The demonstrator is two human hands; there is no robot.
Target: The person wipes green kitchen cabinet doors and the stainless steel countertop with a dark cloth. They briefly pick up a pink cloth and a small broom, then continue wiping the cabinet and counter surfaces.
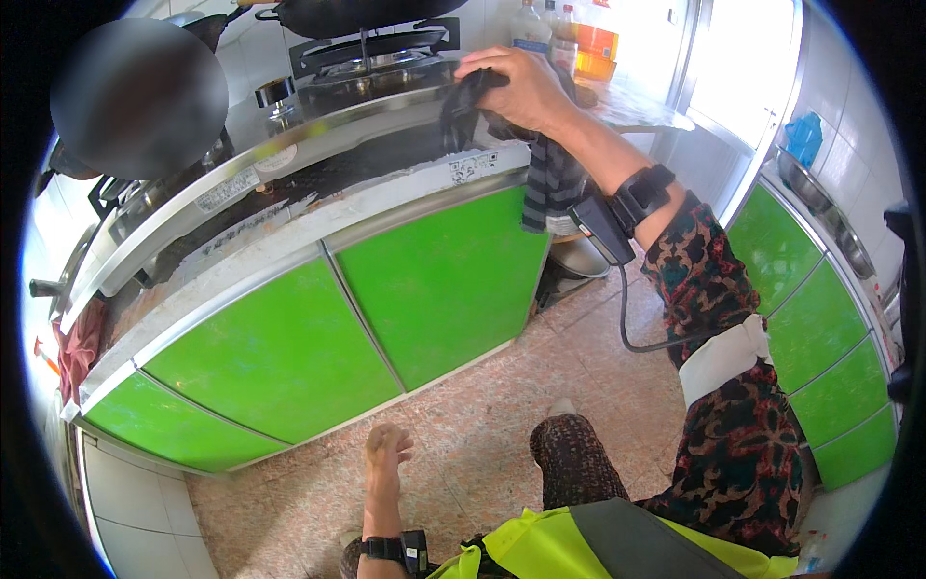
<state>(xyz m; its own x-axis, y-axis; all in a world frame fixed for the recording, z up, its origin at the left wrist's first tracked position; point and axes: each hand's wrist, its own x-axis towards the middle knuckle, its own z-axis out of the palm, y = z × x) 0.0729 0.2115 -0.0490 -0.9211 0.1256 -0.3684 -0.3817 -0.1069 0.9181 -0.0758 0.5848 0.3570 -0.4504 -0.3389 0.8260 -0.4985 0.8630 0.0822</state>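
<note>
My right hand [516,89] grips a dark cloth [463,108] at the right end of the gas stove [338,111]. The fingers press it against the stove's front rim. A grey-and-black striped cloth [552,183] hangs below that hand over the counter edge; whether both are one piece I cannot tell. My left hand [388,449] hangs low above the floor, with nothing in it and its fingers loosely bent and a little apart. On the stove, a silver knob [276,95] stands nearest to the front, left of my right hand.
Above the burner sits a dark pan [362,14]. Several bottles, one with orange liquid [596,50], stand behind my right hand. Green cabinet doors [434,280] line the counter front. A metal bowl [579,258] rests low beside them. A reddish cloth [82,352] hangs at left.
</note>
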